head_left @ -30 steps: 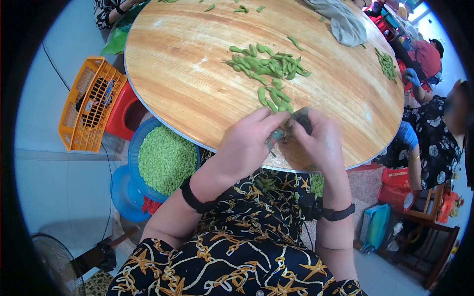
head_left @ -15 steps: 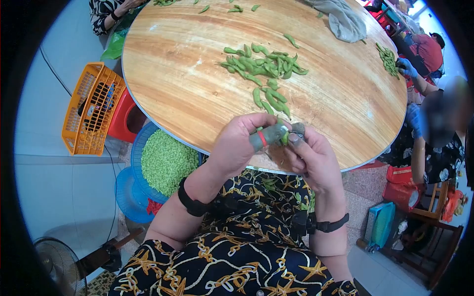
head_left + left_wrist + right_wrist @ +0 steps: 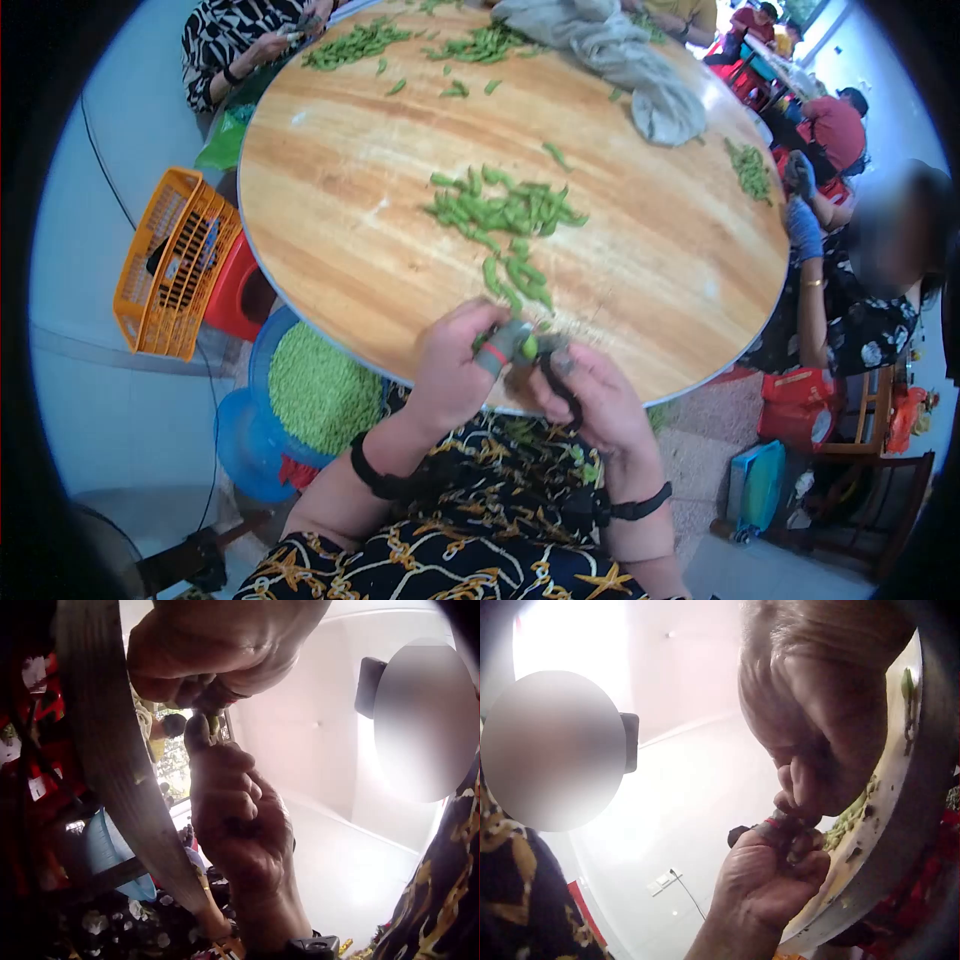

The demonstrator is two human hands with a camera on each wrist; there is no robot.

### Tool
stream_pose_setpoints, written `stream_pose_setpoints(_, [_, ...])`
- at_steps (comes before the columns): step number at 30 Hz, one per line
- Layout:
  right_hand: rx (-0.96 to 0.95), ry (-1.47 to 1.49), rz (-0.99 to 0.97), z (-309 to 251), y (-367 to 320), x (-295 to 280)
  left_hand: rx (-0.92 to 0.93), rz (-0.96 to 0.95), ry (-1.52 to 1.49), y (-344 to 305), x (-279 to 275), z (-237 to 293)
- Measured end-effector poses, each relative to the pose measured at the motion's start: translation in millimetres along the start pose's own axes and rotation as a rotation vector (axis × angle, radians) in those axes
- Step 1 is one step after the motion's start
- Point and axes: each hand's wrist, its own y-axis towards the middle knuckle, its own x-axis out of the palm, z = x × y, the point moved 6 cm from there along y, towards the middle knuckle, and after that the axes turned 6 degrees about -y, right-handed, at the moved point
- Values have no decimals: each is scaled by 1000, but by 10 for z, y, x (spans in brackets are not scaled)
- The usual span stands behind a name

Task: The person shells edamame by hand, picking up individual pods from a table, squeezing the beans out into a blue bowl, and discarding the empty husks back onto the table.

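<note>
In the head view my left hand (image 3: pixel 455 365) holds a green soybean pod (image 3: pixel 528 347) at the near edge of the round wooden table (image 3: pixel 350 260). A grey cover (image 3: pixel 500 345) with a red band wraps one of its fingers. My right hand (image 3: pixel 602 400) meets the pod from the other side, fingers curled, with a dark curved piece (image 3: pixel 565 390) along them. The left wrist view shows the fingertips of both hands close together around the pod (image 3: pixel 215 727). Just beyond the hands lies a pile of pods (image 3: pixel 505 208).
A blue basket (image 3: pixel 258 355) of shelled green beans (image 3: pixel 320 385) stands below the table's left edge, near an orange crate (image 3: pixel 160 270) and red stool (image 3: pixel 235 295). A grey cloth (image 3: pixel 660 100) and more pods (image 3: pixel 360 45) lie farther back. Another person's gloved hand (image 3: pixel 803 228) is at the right edge.
The head view has tilted up, bringing more of the table's far side and its pods into sight. My hands stay together at the near edge, the pod now showing between them.
</note>
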Motion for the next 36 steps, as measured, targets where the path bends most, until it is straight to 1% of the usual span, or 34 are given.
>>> stream_pose_setpoints(1, [7, 46, -11, 37, 5, -13, 26, 2, -9, 3, -1, 35])
stream_pose_setpoints(3, [-56, -57, -14, 54, 37, -40, 21, 4, 79, 0, -3, 82])
stream_pose_setpoints(5, [-61, -79, 8, 9, 33, -33, 52, -8, 122, 4, 16, 146])
stream_pose_setpoints(7, [-58, -260, 28, 40, 25, -57, 83, 2, 200, -23, 39, 203])
stream_pose_setpoints(9, [-72, -271, 22, 10, 14, -21, 110, 20, 204, -37, 39, 235])
stream_pose_setpoints(11, [-27, -68, -27, 73, 5, -14, 159, -81, 14, -32, 74, 213])
stream_pose_setpoints(12, [-2, 15, -53, 57, -5, 16, 119, -124, -73, -20, 71, 136])
stream_pose_setpoints(13, [-8, 9, -56, 48, -4, 26, 127, -121, -72, -9, 54, 128])
stream_pose_setpoints(15, [89, 202, -24, 103, 4, 41, 43, -237, -260, 2, 93, 77])
stream_pose_setpoints(17, [101, 207, 16, 87, 8, 28, 58, -287, -227, 9, 101, 25])
stream_pose_setpoints(19, [146, 241, -50, 151, -2, 12, -51, -274, -466, -18, 152, -105])
stream_pose_setpoints(20, [135, 280, -40, 140, 11, 22, -176, -242, -579, -55, 178, -206])
stream_pose_setpoints(21, [127, 286, -22, 173, 33, 18, -179, -262, -584, -63, 219, -180])
stream_pose_setpoints(23, [-48, -56, 64, 152, 80, -50, -54, -114, -160, -56, 168, -76])
stream_pose_setpoints(24, [-53, -229, 162, 72, 46, -55, -57, -129, -166, -66, 200, -85])
stream_pose_setpoints(25, [-52, -226, 178, 90, 54, -65, -23, -94, -91, -68, 187, -82])
stream_pose_setpoints(27, [-270, -737, 343, -42, 38, -104, 48, -21, 62, -76, 149, -71])
stream_pose_setpoints(28, [-276, -873, 385, -150, 24, -90, 8, -16, 10, -86, 159, -116])
stream_pose_setpoints(29, [-272, -871, 391, -160, 37, -104, 5, -22, 9, -100, 177, -91])
stream_pose_setpoints(31, [-316, -842, 458, -160, 51, -138, -98, 14, -102, -123, 187, -69])
stream_pose_setpoints(32, [-356, -864, 475, -166, 60, -143, -114, 14, -97, -117, 206, -71])
stream_pose_setpoints(34, [-350, -842, 518, -161, 67, -107, -259, 143, -529, -141, 190, -191])
stream_pose_setpoints(35, [-370, -849, 551, -194, 59, -55, -273, 162, -519, -132, 176, -211])
stream_pose_setpoints(36, [-355, -838, 531, -176, 54, 14, -270, 134, -538, -131, 183, -219])
